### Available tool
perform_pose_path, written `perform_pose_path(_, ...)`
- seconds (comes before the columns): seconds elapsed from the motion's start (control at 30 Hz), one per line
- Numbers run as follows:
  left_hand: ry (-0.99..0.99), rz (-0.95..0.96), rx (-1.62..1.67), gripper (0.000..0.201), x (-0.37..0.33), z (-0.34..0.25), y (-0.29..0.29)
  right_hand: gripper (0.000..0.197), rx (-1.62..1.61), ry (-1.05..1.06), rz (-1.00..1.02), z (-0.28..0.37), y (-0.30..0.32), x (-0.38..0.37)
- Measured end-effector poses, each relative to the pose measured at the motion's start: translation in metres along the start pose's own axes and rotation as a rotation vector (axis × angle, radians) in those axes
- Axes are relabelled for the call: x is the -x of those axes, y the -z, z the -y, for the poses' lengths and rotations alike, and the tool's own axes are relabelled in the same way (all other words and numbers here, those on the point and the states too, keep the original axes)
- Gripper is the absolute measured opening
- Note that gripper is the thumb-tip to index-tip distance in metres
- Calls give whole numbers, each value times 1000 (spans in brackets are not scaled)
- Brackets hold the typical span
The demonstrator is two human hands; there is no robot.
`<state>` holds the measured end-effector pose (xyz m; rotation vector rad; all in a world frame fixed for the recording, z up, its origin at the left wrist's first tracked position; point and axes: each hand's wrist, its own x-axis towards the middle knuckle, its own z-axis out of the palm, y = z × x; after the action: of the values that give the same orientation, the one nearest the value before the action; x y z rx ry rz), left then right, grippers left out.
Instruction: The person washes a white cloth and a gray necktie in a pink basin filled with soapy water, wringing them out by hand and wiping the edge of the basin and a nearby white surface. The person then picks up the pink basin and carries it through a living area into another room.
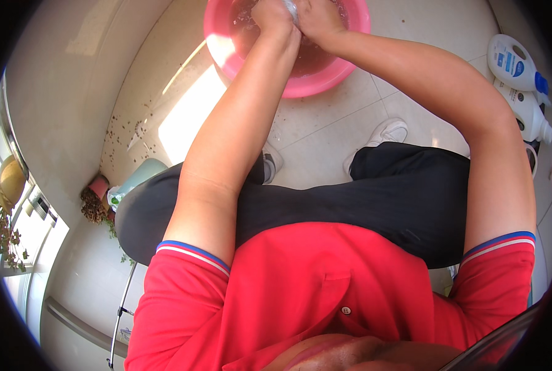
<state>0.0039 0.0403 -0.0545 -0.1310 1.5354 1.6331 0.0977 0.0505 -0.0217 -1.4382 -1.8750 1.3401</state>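
A pink basin [307,91] of brownish, murky water [316,62] stands on the floor at the top of the view. Over it my two hands meet, partly cut off by the upper edge. A small, shiny whitish wet thing [290,8], perhaps cloth, shows between them; its kind is unclear. My left hand [272,15] is closed around its left side. From the other side my right hand [318,23] is closed against it, wrist bent inward. Most of the whitish thing is hidden by my fingers.
White detergent jugs [512,65], one with a blue cap, stand at the far right. Dark crumbs [139,131] lie scattered on the tiled floor [325,133] at left. A potted plant [94,201] and a pale green container [141,176] are beside my left knee.
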Motion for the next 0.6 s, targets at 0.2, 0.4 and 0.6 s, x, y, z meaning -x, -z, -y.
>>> perform_pose_path(0.2, 142, -34, 212, 34, 1, 11, 4, 46, 245, -158, 463, -16, 11, -13)
perform_pose_path(0.4, -1114, -181, -1236, 41, 0, 26, 28, 54, 964, 784, 139, -50, 37, 20)
perform_pose_path(0.6, -1012, 160, -1408, 44, 28, 38, 36, 56, 1177, 527, 555, -66, 21, 22)
